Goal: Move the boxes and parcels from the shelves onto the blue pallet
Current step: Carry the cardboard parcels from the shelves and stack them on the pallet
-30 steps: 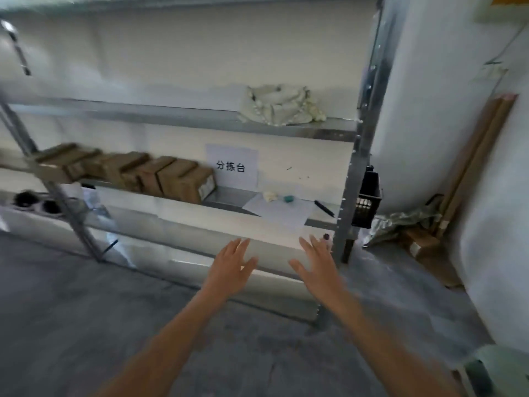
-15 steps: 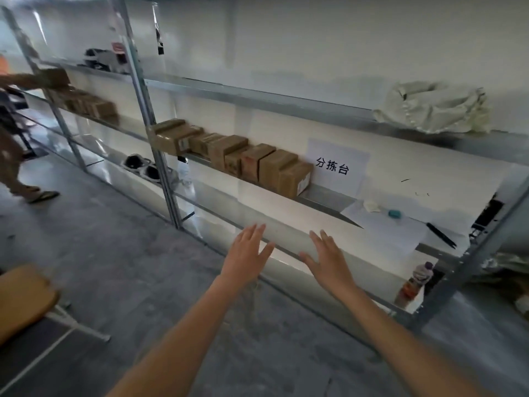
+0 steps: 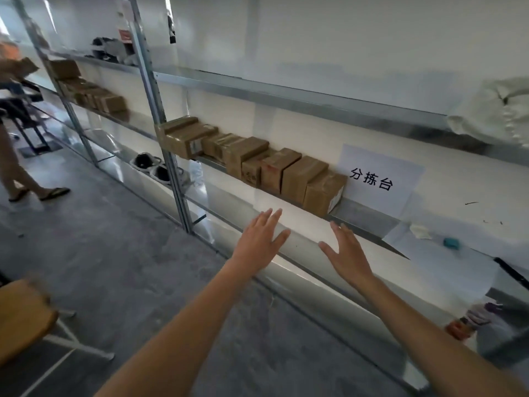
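head | L hand (image 3: 260,242) + R hand (image 3: 347,253) outstretched, fingers spread, empty

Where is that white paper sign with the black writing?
The paper sign hangs on the wall right of centre in the head view, just right of the last cardboard box in the middle-shelf row.

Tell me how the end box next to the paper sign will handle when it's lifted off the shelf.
The end box looks like stiff taped cardboard, so it probably keeps its shape. Its glossy tape may feel slippery. It is compact, so likely manageable in two hands, though weight can't be judged.
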